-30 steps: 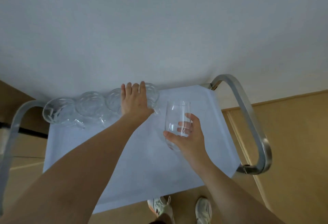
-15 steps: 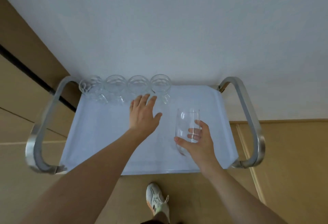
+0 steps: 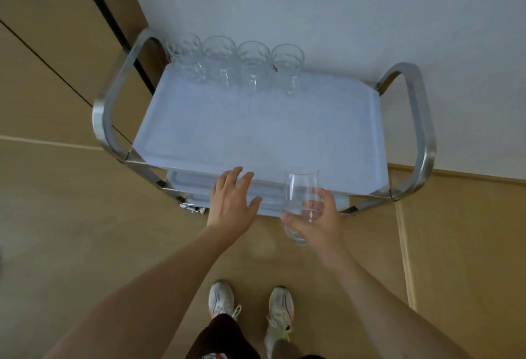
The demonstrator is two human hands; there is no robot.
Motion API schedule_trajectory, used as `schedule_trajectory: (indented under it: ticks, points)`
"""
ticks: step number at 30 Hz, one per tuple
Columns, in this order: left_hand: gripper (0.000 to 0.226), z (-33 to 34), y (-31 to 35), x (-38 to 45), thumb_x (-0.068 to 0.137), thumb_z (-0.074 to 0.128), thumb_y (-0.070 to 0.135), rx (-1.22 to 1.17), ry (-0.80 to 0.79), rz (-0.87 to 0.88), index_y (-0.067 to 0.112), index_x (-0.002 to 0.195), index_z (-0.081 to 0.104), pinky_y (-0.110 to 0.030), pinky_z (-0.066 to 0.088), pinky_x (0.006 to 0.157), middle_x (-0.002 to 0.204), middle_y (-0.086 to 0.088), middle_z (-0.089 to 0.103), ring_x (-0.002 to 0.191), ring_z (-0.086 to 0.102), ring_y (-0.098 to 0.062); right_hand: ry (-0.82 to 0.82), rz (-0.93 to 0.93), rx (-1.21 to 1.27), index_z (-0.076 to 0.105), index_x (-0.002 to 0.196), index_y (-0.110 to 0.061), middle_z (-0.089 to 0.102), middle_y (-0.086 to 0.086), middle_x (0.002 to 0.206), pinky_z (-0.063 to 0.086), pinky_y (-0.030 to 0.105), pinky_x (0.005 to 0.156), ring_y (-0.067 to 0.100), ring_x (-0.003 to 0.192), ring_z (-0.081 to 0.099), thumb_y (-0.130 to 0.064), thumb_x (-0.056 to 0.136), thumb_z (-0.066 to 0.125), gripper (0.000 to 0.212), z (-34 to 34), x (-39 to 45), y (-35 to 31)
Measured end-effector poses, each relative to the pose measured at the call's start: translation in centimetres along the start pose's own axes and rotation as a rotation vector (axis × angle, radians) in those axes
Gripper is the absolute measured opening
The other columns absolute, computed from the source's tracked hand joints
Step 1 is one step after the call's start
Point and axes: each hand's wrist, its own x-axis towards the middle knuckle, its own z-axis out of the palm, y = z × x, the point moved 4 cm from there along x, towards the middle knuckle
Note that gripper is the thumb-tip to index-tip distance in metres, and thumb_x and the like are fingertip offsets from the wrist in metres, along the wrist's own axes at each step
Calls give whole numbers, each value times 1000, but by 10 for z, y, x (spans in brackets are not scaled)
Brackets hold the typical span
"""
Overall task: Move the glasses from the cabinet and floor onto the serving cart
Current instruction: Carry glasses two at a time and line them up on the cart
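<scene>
The serving cart (image 3: 199,136) has a pale top tray and steel side handles, and stands against a white wall. Several clear handled glasses (image 3: 253,62) stand in a row along its far edge. My right hand (image 3: 318,222) grips a plain clear tumbler (image 3: 300,196) upright, at the cart's near edge and just above it. My left hand (image 3: 232,202) hovers empty with fingers spread, over the near edge of the cart.
The steel handle loops (image 3: 421,131) rise at both ends of the cart. Lower shelves (image 3: 193,185) show under the top tray. Tan floor (image 3: 71,216) lies all around, and my two white shoes (image 3: 280,307) stand just before the cart. A wood-toned panel (image 3: 57,17) is at the left.
Both hands have drawn back from the far row of glasses to the cart's near edge. My left hand let go of the last handled glass. The view has tilted down.
</scene>
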Motion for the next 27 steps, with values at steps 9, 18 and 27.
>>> schedule_trajectory:
  ticks: [9, 18, 27]
  points:
    - [53, 60, -101, -38, 86, 73, 35, -26, -45, -27, 13, 133, 59, -54, 42, 106, 140, -13, 56, 133, 47, -35, -46, 85, -41, 40, 141, -32, 53, 0, 135, 54, 42, 98, 14, 116, 59, -24, 64, 95, 95, 80, 3, 82]
    - [53, 175, -191, -8, 90, 67, 37, -9, 28, 7, 12, 135, 58, -54, 38, 111, 142, -16, 55, 136, 43, -40, -10, -29, -56, 41, 141, -37, 58, -9, 125, 54, 24, 78, 9, 111, 61, -34, 63, 94, 94, 150, 92, 178]
    - [50, 213, -206, 88, 92, 51, 40, 36, 273, 174, 6, 125, 65, -52, 45, 104, 128, -18, 64, 124, 52, -44, 59, -321, -37, 45, 138, -32, 65, -2, 117, 59, 44, 89, 12, 103, 68, -43, 55, 96, 98, 163, 196, 187]
